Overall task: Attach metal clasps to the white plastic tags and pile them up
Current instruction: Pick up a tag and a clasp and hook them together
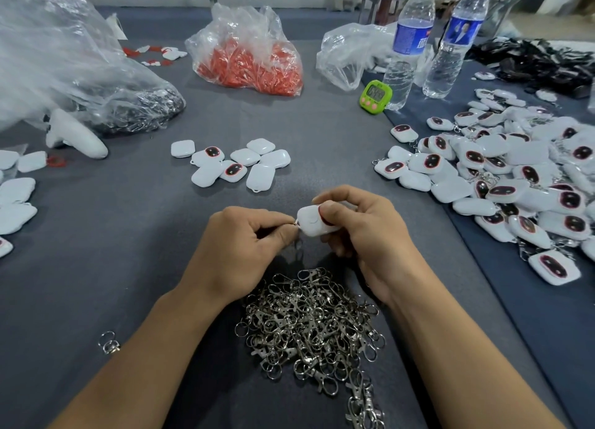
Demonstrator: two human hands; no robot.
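My right hand (360, 232) grips a white plastic tag (309, 221) above the grey table. My left hand (244, 238) pinches a metal clasp (297, 234) at the tag's left corner; the clasp hangs down between my hands, mostly hidden by the fingers. A heap of loose metal clasps (315, 325) lies just under my wrists. Several bare white tags (235, 164) sit in a small cluster ahead. At the right spreads a large pile of tags with clasps on them (515, 177).
A lone clasp (108, 343) lies at the near left. More white tags (16, 200) lie at the left edge. Behind stand a clear bag of dark parts (96, 84), a bag of red pieces (248, 58), a green timer (376, 96) and two water bottles (409, 48).
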